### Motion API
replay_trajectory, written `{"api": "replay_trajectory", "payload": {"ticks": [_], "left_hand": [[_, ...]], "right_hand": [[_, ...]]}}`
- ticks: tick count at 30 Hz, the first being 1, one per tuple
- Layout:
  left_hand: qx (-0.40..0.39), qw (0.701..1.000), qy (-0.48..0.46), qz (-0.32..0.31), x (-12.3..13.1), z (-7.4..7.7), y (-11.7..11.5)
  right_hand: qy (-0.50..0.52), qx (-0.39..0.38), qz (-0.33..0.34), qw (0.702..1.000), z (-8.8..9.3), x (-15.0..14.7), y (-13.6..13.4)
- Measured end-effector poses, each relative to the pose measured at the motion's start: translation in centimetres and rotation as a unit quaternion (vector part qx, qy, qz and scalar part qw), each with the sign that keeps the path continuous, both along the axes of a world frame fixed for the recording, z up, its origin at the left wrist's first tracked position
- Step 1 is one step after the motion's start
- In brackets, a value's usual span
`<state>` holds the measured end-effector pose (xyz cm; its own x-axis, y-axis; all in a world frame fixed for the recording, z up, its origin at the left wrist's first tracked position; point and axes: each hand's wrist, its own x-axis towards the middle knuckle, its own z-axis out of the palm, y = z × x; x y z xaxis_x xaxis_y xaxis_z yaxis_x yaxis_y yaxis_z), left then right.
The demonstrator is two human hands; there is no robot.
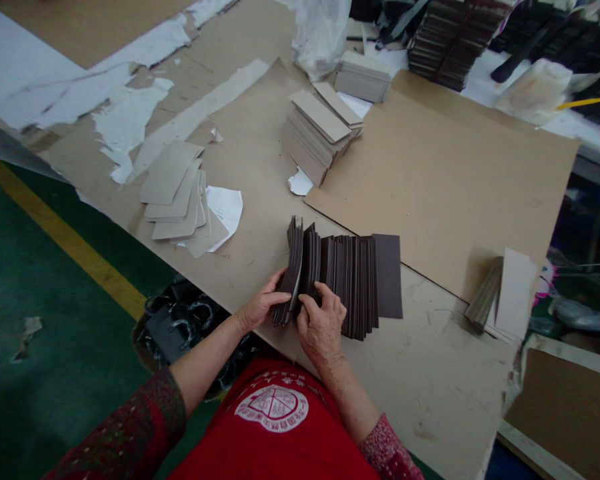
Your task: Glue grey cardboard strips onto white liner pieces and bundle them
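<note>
A row of dark brown card pieces (pixel 350 283) stands on edge near the table's front edge, the rightmost piece leaning almost flat. My left hand (pixel 265 300) grips a small bundle of dark cards (pixel 291 267) at the row's left end, thumb on the near side. Just right of that bundle, my right hand (pixel 323 320) has its fingers bent against the lower front of the neighbouring cards. A narrow gap shows between the two groups. Whether the right fingertips pinch a single card is hidden.
Grey cardboard pieces (pixel 175 193) lie fanned at left on white paper (pixel 227 213). More grey card stacks (pixel 320 127) stand behind the row. A large brown board (pixel 460 180) covers the right side. Light cards (pixel 513 293) sit at the right edge. A bin of dark scraps (pixel 180 327) stands below.
</note>
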<state>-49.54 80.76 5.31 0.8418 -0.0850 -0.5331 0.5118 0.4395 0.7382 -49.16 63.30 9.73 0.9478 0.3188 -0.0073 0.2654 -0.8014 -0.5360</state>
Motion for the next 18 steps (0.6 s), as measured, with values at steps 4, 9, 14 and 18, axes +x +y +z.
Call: {"api": "replay_trajectory", "payload": {"ticks": [4, 9, 14, 18], "left_hand": [[0.002, 1.0, 0.001, 0.002, -0.02, -0.22, -0.04], [0.007, 1.0, 0.005, 0.002, -0.03, -0.29, 0.07], [0.001, 1.0, 0.004, -0.006, 0.05, -0.19, 0.22], [0.001, 1.0, 0.002, -0.008, 0.07, -0.14, 0.23]], "right_hand": [[-0.007, -0.007, 0.002, 1.0, -0.15, -0.01, -0.03], [-0.008, 0.006, -0.004, 1.0, -0.04, 0.06, 0.12], [-0.012, 0.003, -0.015, 1.0, 0.16, 0.04, 0.46], [-0.011, -0.004, -0.018, 1.0, 0.2, 0.05, 0.64]]}}
